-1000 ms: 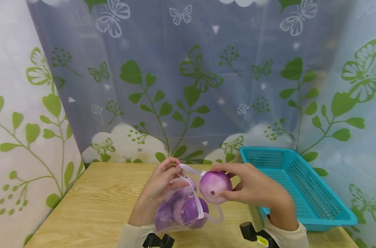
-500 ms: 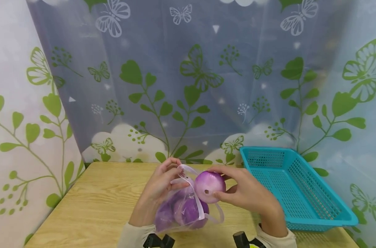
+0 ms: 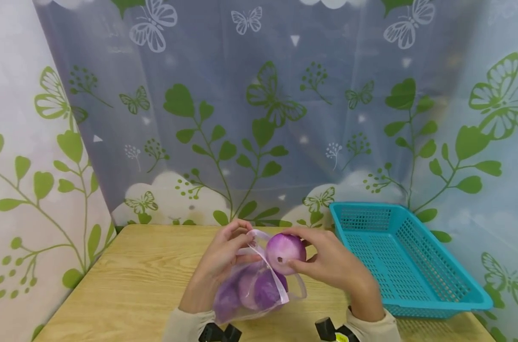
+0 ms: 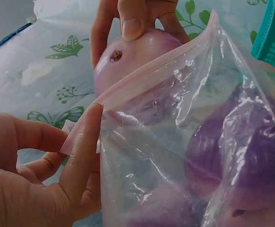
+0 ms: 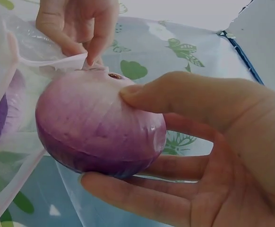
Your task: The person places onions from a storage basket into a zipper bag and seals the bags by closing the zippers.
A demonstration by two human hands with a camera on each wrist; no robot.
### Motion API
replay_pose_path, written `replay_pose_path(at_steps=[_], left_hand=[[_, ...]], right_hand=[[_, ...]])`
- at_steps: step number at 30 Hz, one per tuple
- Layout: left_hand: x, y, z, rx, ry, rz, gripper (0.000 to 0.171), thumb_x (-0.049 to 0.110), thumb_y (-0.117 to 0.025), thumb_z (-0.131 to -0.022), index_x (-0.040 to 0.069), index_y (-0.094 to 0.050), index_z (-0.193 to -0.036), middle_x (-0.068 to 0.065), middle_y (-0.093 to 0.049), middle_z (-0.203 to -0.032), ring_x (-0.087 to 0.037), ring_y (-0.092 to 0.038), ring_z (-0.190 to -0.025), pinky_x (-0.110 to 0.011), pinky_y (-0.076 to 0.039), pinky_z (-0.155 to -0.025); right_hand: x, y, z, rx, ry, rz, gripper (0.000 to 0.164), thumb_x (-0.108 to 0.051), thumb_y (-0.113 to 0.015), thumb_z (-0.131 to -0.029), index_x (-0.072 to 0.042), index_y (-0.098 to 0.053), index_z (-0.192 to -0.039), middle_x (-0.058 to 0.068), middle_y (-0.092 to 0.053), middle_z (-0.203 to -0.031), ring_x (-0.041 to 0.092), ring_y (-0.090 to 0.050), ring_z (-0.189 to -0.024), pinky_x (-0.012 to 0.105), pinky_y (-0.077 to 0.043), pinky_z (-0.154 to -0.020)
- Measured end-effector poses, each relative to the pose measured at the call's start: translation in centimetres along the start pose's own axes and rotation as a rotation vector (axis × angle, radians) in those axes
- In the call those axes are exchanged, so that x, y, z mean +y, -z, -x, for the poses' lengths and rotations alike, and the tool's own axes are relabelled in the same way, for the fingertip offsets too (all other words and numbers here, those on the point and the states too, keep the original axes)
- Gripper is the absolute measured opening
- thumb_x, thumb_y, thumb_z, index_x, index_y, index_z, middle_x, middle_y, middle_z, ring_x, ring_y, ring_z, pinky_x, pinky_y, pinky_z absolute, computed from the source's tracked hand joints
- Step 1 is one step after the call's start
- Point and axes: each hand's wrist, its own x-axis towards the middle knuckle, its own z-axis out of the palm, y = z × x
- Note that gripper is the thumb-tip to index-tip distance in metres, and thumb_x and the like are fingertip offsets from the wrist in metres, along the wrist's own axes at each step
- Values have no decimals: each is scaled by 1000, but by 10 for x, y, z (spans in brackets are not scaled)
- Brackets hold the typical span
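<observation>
My left hand (image 3: 218,259) pinches the rim of a clear plastic bag (image 3: 280,289) with a pale pink zip edge. Several purple onions (image 3: 263,290) lie inside the bag, partly seen through the film. My right hand (image 3: 337,263) holds another onion (image 3: 286,252) at the bag's mouth, thumb near its dark brown spot. In the left wrist view this onion (image 4: 133,54) has its lower part behind the bag's edge. In the right wrist view the thumb lies on top of the onion (image 5: 95,123) and the fingers curl beneath it.
A turquoise perforated basket (image 3: 438,305) stands to the right on the wooden table (image 3: 135,270). Behind the table hangs a cloth (image 3: 318,161) printed with leaves and butterflies.
My right hand has carried the onion left, from beside the bag to its mouth. The left hand stays nearly in place, still pinching the rim.
</observation>
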Motion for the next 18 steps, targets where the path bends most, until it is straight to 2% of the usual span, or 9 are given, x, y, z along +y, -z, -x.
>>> replay_pose_path(at_steps=[5, 9, 13, 18], left_hand=[[-1, -3, -1, 15, 4, -26, 12, 1, -53, -103, 12, -58, -102, -2, -54, -96, -13, -61, -71, -31, -68, -67], [-1, -3, -1, 21, 16, -30, 10, 1, -52, -104, 11, -57, -105, -3, -54, -98, -14, -63, -70, -29, -67, -67], [0, -3, -1, 20, 19, -25, 8, 2, -52, -104, 9, -57, -106, -4, -55, -101, -15, -64, -76, -31, -68, -69], [1, -2, 0, 40, 14, -16, 8, 1, -53, -104, 8, -57, -106, -3, -55, -99, -16, -63, -80, -32, -68, -71]], right_hand=[[1, -1, -2, 12, -14, 24, 49, -8, -77, -90, -6, -62, -137, 13, -71, -126, 28, -70, -104, 17, -63, -68], [1, -6, -5, -5, 16, 24, 50, -7, -78, -89, -5, -62, -137, 12, -71, -124, 26, -69, -103, 17, -63, -69], [4, -13, -9, -13, 43, 48, 53, -9, -81, -88, -5, -62, -137, 9, -71, -121, 21, -69, -101, 18, -63, -69], [6, -18, -13, 20, 5, 86, 54, -14, -83, -87, -3, -61, -135, 11, -72, -120, 24, -70, -102, 19, -64, -72]])
